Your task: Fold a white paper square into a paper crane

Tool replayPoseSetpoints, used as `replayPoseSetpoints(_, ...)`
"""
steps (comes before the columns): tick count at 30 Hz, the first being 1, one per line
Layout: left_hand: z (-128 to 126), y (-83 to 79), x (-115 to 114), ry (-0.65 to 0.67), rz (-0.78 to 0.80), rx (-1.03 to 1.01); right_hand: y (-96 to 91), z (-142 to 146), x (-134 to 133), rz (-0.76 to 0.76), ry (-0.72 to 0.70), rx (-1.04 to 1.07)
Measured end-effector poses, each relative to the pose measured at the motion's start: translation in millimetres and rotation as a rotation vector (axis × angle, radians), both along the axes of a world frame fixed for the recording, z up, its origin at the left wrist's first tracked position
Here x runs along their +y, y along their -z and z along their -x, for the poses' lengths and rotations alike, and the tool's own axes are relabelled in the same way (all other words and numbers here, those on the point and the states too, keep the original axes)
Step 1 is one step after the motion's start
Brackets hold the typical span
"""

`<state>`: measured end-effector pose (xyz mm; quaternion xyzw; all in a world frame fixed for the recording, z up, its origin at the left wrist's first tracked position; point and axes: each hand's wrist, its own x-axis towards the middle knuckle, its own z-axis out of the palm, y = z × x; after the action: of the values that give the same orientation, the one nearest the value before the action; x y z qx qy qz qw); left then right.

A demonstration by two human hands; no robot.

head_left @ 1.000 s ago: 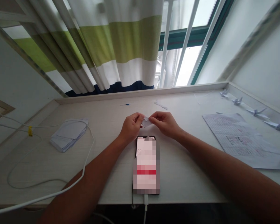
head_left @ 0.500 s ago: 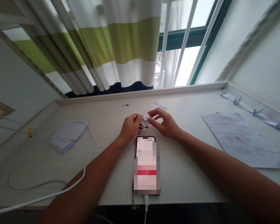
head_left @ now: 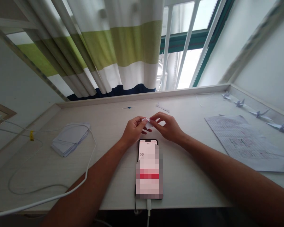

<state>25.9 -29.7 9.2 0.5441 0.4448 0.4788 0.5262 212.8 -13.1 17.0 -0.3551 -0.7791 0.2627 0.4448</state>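
A small folded piece of white paper [head_left: 147,123] is pinched between my two hands just above the desk. My left hand [head_left: 133,130] grips its left side with curled fingers. My right hand [head_left: 167,126] pinches its right edge with thumb and forefinger, the other fingers raised. A phone [head_left: 149,168] with a lit screen lies on the desk right below my hands, with a cable plugged into its near end.
A stack of white paper squares [head_left: 69,138] lies at the left, with a white cable [head_left: 90,157] looping past it. A printed sheet [head_left: 246,142] lies at the right. Several folded paper cranes [head_left: 259,113] line the right wall. Paper scraps [head_left: 162,107] lie near the window ledge.
My right hand's fingers opened half a second ago and have pinched the paper again. The paper has been turned slightly between my hands.
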Motion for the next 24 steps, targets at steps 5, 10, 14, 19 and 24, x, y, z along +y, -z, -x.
replayPoseSetpoints(5, -0.8, -0.3, -1.3, 0.031, 0.033, 0.004, 5.3, -0.6, 1.2, -0.030, 0.112, 0.020)
replayPoseSetpoints(10, -0.2, 0.1, -0.1, -0.025, 0.090, 0.014, 3.8, -4.2, 2.4, -0.349, 0.148, -0.199)
replayPoseSetpoints(14, 3.9, 2.8, 4.7, -0.108, 0.096, 0.013, -1.5, -6.5, 2.5, -0.544, -0.110, -0.458)
replayPoseSetpoints(19, 5.1, 2.8, 6.6, -0.086, 0.119, -0.023, -0.9, -7.8, 7.6, -0.598, -0.199, -0.591)
replayPoseSetpoints(24, 3.3, -6.6, 2.6, -0.024, 0.183, -0.058, -0.2, -9.1, 11.0, -0.675, -0.177, -0.635)
